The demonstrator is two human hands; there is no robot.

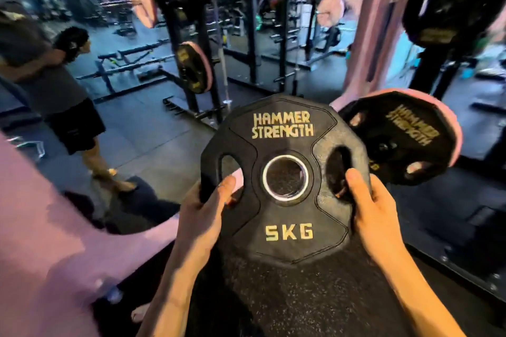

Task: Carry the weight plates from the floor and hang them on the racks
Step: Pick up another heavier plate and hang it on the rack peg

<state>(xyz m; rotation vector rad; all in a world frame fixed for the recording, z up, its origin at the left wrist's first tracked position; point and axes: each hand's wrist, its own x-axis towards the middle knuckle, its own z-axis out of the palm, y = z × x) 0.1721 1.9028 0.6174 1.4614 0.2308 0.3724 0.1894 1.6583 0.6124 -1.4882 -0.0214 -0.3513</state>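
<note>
Both forearms enter from the lower edge and meet on a black plate (284, 180), held upright with its face to the camera and clear of the floor. Left hand (204, 209) grasps the left rim, thumb through the left grip slot. Right hand (369, 204) grasps the right rim in the same way, thumb at the right slot; the fingers behind are hidden. A two-sided hold of this kind appears chosen to keep the disc level and its centre hole free for a peg.

Plate is many-sided, matte rubber-coated, with a bright metal ring lining the centre hole and gold lettering reading "HAMMER STRENGTH" and "5KG".

Just beyond it to the right, a second black plate (397, 137) hangs on a rack, backed by a pink disc; another black plate (449, 0) hangs higher on the same side. These suggest the destination is close. A further plate (193, 68) hangs on a black steel frame (191, 35) ahead.

Floor (153, 139) is dark speckled rubber matting. A person (63, 96) stands at left, well apart.

Judgement: carry stage, hanging not yet done.
</note>
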